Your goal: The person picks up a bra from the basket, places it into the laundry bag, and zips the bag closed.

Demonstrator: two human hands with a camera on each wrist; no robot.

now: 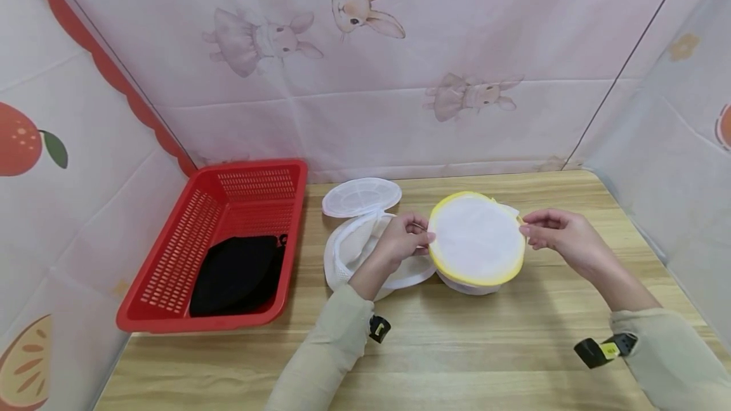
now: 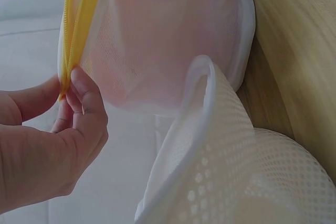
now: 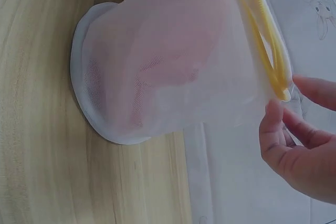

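Mesh bag, yellow-zipped, base on desk. Left hand, right hand: fingers pinching opposite rim sides. Step, judged: zip handling, direction unclear. Next calls for: steadied rim, one hand following zip.

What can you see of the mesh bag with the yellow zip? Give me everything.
The mesh bag is drum-shaped, of white, sheer-looking fabric, with a round white top edged by the yellow zip and pale trim round its base. A hazy pinkish tint shows through its side. A gap shows between the zip's yellow bands. It appears to stand on the table, right of the cream bag. The left hand and right hand pinch opposite sides of its rim.
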